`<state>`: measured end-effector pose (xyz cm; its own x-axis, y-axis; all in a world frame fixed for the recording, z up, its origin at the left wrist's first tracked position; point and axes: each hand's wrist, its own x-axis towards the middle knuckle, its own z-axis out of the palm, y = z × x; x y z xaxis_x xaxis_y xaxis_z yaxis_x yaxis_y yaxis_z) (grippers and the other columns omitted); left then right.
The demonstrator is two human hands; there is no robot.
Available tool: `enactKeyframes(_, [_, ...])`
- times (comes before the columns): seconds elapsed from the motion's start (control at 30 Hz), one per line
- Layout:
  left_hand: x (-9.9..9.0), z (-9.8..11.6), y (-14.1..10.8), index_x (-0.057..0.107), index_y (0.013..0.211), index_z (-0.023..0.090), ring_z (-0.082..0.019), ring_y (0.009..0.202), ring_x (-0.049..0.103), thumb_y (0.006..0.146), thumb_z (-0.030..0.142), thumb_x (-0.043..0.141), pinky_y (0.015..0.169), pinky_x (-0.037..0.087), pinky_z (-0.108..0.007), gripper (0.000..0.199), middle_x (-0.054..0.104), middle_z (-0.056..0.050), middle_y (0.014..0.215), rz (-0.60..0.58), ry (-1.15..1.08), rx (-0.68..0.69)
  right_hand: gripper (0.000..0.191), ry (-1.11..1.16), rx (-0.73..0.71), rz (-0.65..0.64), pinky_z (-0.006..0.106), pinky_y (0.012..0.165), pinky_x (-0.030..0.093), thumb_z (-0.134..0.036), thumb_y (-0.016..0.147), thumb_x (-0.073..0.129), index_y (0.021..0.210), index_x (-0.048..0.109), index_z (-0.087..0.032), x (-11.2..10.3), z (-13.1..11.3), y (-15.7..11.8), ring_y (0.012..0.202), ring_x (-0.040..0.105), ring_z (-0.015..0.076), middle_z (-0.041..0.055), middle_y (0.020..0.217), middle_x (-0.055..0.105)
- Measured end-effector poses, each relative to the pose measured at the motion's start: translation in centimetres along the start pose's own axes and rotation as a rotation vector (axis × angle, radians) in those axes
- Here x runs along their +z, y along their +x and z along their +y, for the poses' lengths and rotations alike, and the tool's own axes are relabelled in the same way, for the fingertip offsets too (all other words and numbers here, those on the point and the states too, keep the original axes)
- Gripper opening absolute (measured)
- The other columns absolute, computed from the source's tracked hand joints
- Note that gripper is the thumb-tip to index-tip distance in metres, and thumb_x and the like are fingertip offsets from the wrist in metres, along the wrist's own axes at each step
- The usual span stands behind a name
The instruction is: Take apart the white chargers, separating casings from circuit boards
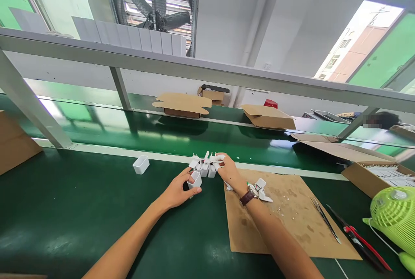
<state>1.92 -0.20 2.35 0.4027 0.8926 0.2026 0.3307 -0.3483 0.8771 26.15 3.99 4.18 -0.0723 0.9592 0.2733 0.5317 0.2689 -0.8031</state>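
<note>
1. The left hand (pixel 177 190) has its grip pinching a small white box (pixel 196 180) over the middle of the green counter (pixel 81 210).
2. The right hand (pixel 231 173) is at some white parts (pixel 204 169) near the counter's far edge; whether its grip pinches one cannot be told.
3. A second box (pixel 141 165) sits to the left, well apart.
4. On the right, tweezers (pixel 325 219) lie on a brown sheet (pixel 275 236), near red pliers (pixel 371 248).

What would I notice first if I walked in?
Probably the big dark fan up high, left of centre, or the lime-green object at the right edge. In the middle, the left hand holds a small white cup, and the right hand touches white parts beside it.
</note>
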Motion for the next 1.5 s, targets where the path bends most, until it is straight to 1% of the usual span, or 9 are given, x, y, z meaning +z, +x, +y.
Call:
enactKeyframes(0.13, [0.1, -0.3, 0.4, 0.055, 0.071, 0.024, -0.032, 0.142, 0.052, 0.080, 0.048, 0.072, 0.114, 0.045, -0.043, 0.031, 0.059, -0.009, 0.147, -0.002, -0.073, 0.017, 0.034, 0.043, 0.070, 0.015, 0.042, 0.092, 0.061, -0.021, 0.084, 0.058, 0.118, 0.066, -0.021, 0.1, 1.0, -0.5, 0.115, 0.068, 0.0250, 0.0130, 0.133, 0.065])
enactKeyframes(0.3, [0.4, -1.1, 0.7, 0.048, 0.064, 0.024, -0.035, 0.145, 0.049, 0.077, 0.047, 0.074, 0.115, 0.045, -0.045, 0.037, 0.052, -0.010, 0.156, 0.019, -0.106, -0.038, 0.083, 0.102, 0.155, -0.068, 0.039, 0.084, 0.063, -0.026, 0.076, 0.076, 0.151, 0.041, -0.021, 0.2, 1.9, -0.6, 0.121, 0.067, 0.0288, 0.0215, 0.148, 0.056])
enactKeyframes(0.37, [0.5, -1.2, 0.8, 0.046, 0.061, 0.024, -0.035, 0.145, 0.049, 0.077, 0.047, 0.074, 0.114, 0.046, -0.044, 0.039, 0.053, -0.010, 0.155, 0.022, -0.120, -0.045, 0.091, 0.132, 0.159, -0.084, 0.039, 0.086, 0.063, -0.026, 0.076, 0.077, 0.156, 0.035, -0.022, 0.3, 2.0, -0.3, 0.129, 0.063, 0.0293, 0.0208, 0.153, 0.052])
enactKeyframes(0.6, [0.6, -1.4, 0.7, 0.051, 0.063, 0.024, -0.036, 0.142, 0.052, 0.077, 0.048, 0.072, 0.111, 0.050, -0.045, 0.035, 0.052, -0.013, 0.155, 0.032, -0.124, -0.047, 0.080, 0.244, 0.188, -0.057, 0.045, 0.097, 0.059, -0.016, 0.078, 0.064, 0.153, 0.039, -0.015, 1.0, 2.1, 1.2, 0.110, 0.071, 0.0255, 0.0165, 0.134, 0.067])
enactKeyframes(0.73, [0.7, -1.7, 0.7, 0.049, 0.064, 0.024, -0.037, 0.141, 0.053, 0.078, 0.049, 0.072, 0.111, 0.050, -0.048, 0.037, 0.048, -0.014, 0.159, 0.041, -0.118, -0.046, 0.077, 0.329, 0.190, -0.016, 0.040, 0.106, 0.053, -0.014, 0.076, 0.059, 0.151, 0.041, -0.014, 1.4, 2.1, 1.2, 0.123, 0.064, 0.0238, 0.0132, 0.136, 0.067])
enactKeyframes(0.97, [0.6, -2.0, 1.0, 0.041, 0.064, 0.025, -0.038, 0.145, 0.048, 0.076, 0.056, 0.071, 0.114, 0.048, -0.048, 0.045, 0.043, -0.014, 0.163, 0.004, -0.082, -0.080, 0.083, 0.462, 0.248, -0.054, 0.030, 0.072, 0.060, -0.016, 0.076, 0.055, 0.156, 0.034, -0.020, 1.4, 2.1, 0.8, 0.117, 0.066, 0.0254, 0.0114, 0.136, 0.066])
enactKeyframes(1.2, [0.4, -2.1, 1.0, 0.041, 0.063, 0.025, -0.037, 0.147, 0.046, 0.077, 0.062, 0.069, 0.119, 0.043, -0.049, 0.048, 0.042, -0.012, 0.164, -0.009, -0.083, -0.107, 0.080, 0.501, 0.243, -0.100, 0.029, 0.066, 0.058, -0.015, 0.077, 0.053, 0.155, 0.035, -0.021, 1.6, 1.6, 1.2, 0.109, 0.068, 0.0235, 0.0110, 0.132, 0.068])
enactKeyframes(1.33, [0.3, -2.1, 0.9, 0.042, 0.065, 0.025, -0.038, 0.146, 0.047, 0.079, 0.060, 0.068, 0.117, 0.045, -0.048, 0.046, 0.041, -0.014, 0.164, -0.017, -0.049, -0.076, 0.082, 0.481, 0.232, -0.091, 0.032, 0.072, 0.061, -0.013, 0.075, 0.053, 0.155, 0.034, -0.020, 1.5, 1.4, 0.9, 0.115, 0.068, 0.0248, 0.0134, 0.138, 0.065])
enactKeyframes(1.5, [0.8, -2.8, 0.4, 0.054, 0.071, 0.022, -0.036, 0.143, 0.052, 0.084, 0.054, 0.068, 0.112, 0.051, -0.047, 0.037, 0.045, -0.014, 0.161, -0.007, 0.080, 0.026, 0.074, 0.388, 0.210, -0.058, 0.040, 0.094, 0.061, -0.011, 0.078, 0.053, 0.151, 0.041, -0.023, -0.2, 1.1, 0.3, 0.123, 0.067, 0.0223, 0.0125, 0.141, 0.064])
